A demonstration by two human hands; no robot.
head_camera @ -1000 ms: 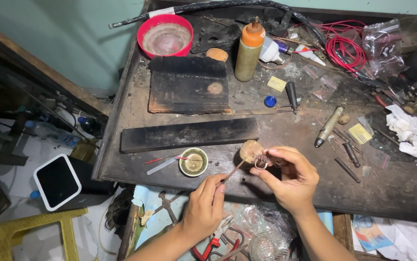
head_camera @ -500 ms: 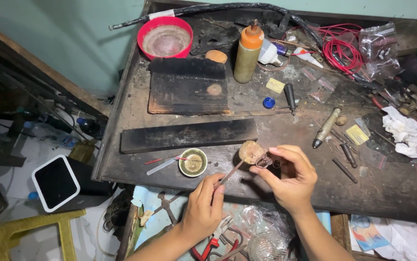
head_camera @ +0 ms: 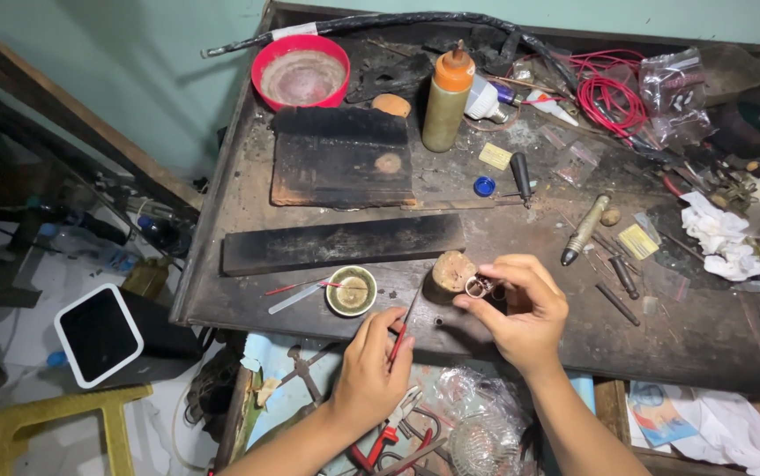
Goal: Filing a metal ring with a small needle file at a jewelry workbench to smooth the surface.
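The right hand [head_camera: 521,308] pinches a small metal ring [head_camera: 479,286] between thumb and fingertips, holding it against a round cork block [head_camera: 453,270] that sits near the front edge of the dark bench [head_camera: 503,229]. The left hand [head_camera: 371,361] is closed around a thin red-handled tool [head_camera: 400,330], whose tip points up toward the cork, just left of the ring; whether it touches is not clear.

Just left of the cork stands a small round dish [head_camera: 351,291], with a brush [head_camera: 309,286] resting across its rim and tweezers [head_camera: 296,300] lying beside it. Beyond these a long black bar [head_camera: 343,242] lies across the bench, and farther still a charred block [head_camera: 342,159]. At the far left corner is a red bowl [head_camera: 301,72]; to its right an orange-capped bottle [head_camera: 447,101] stands upright. A black hose [head_camera: 415,22] runs along the far edge. Far right lie red wire [head_camera: 614,97] and clear bags [head_camera: 675,92]. A metal-handled tool [head_camera: 584,227] lies right of the hands, with crumpled white tissue [head_camera: 722,242] farther right. A small blue cap [head_camera: 484,186] sits mid-bench. Below the near edge, pliers [head_camera: 389,432] lie in a tray. On the floor at left stands a white-framed tablet [head_camera: 98,335]
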